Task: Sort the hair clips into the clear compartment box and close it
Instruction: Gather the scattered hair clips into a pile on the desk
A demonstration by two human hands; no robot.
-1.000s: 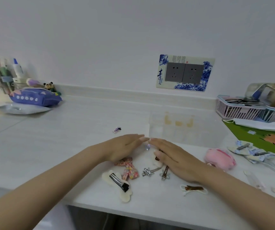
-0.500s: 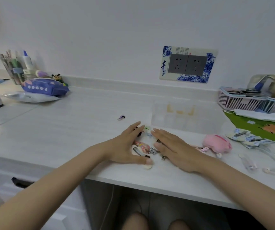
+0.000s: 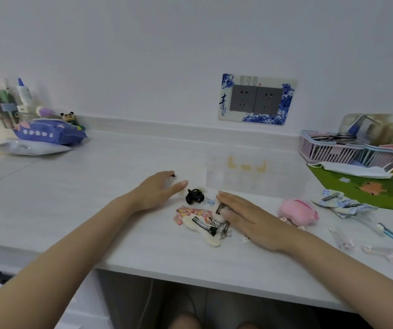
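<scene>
Both hands flat and spread, holding nothing: the left hand (image 3: pixel 158 193) rests palm down beside the pile, and the right hand (image 3: pixel 250 220) lies on the pile's right edge, thumb against a brown clip (image 3: pixel 220 208). To my eye they're cupping the hair clips (image 3: pixel 202 218) together near the front of the surface (image 3: pixel 95 186) so they sit within easy reach for picking. The clear box (image 3: pixel 257 175) sits just behind the pile, close to the wall, apparently open and waiting; its compartments are hard to make out. Counting what shows: one black claw clip (image 3: pixel 195 196), one pink patterned bow (image 3: pixel 190 213), one cream clip (image 3: pixel 202 230) with a metal bar, a couple of small silver ones tangled by the thumb, and one tiny dark clip (image 3: pixel 172 175) stray at the left fingertips. One pink plush clip (image 3: pixel 297 211) lies apart on the right, plus a bundle of blue ones (image 3: pixel 342 204) by the green mat (image 3: pixel 368 188)
</scene>
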